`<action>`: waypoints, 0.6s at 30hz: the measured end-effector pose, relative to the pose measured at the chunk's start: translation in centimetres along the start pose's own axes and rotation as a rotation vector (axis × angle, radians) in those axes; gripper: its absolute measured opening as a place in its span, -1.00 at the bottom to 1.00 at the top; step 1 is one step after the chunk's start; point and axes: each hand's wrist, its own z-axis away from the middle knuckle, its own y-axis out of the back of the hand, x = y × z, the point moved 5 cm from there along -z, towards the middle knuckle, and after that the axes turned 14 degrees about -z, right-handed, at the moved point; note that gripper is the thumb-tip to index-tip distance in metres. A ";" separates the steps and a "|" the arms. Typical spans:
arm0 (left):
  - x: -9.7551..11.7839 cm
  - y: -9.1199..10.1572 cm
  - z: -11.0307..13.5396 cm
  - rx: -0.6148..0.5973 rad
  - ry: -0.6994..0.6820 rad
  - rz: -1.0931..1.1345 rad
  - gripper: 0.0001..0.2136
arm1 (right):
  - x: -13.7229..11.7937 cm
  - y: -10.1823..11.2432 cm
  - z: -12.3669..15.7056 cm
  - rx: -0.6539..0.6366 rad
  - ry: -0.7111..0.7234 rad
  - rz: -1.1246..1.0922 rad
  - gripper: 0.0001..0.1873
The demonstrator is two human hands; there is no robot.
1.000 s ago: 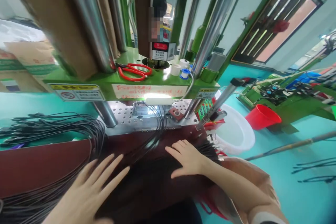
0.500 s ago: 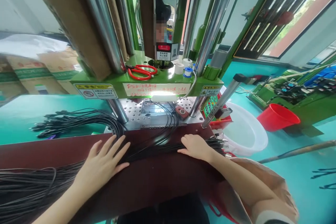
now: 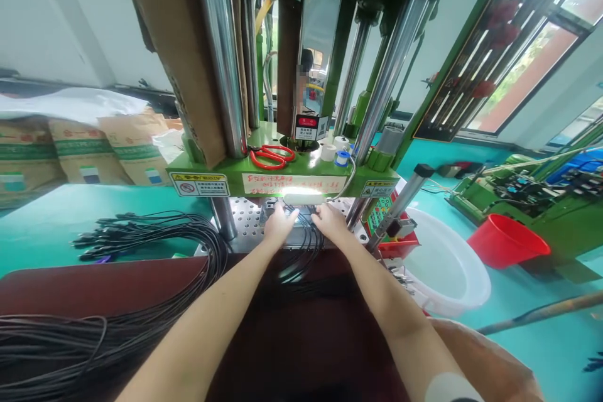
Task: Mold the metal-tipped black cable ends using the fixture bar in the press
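Note:
Both hands reach under the green press plate (image 3: 211, 166), below a lit white lamp (image 3: 304, 200). My left hand (image 3: 279, 227) is at the left end of a metal mould (image 3: 296, 227), fingers curled on it and thumb towards the middle. At the mould's right end, my right hand (image 3: 330, 223) is closed the same way. The lamp and plate partly hide the fingertips. Thin black cables (image 3: 308, 246) run from the mould between my hands, down onto the dark red tabletop (image 3: 301, 333). The mould rests on a perforated metal bed (image 3: 245, 217).
Red-handled scissors (image 3: 272, 157) and small spools (image 3: 342, 157) lie on the press plate. To the left are bundled cables (image 3: 155, 232) and a cable pile (image 3: 51, 345). Steel columns (image 3: 221, 56) flank the work area. A white tub (image 3: 443, 264) and red bucket (image 3: 506, 244) stand right.
Both hands have left the tabletop cables, moved forward and inward under the press plate, and closed at the mould's ends. The view has tilted up slightly.

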 end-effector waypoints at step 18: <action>0.0 0.2 0.3 0.319 -0.678 -0.382 -0.69 | -3.6 -1.6 -2.4 -0.024 0.210 0.182 -0.71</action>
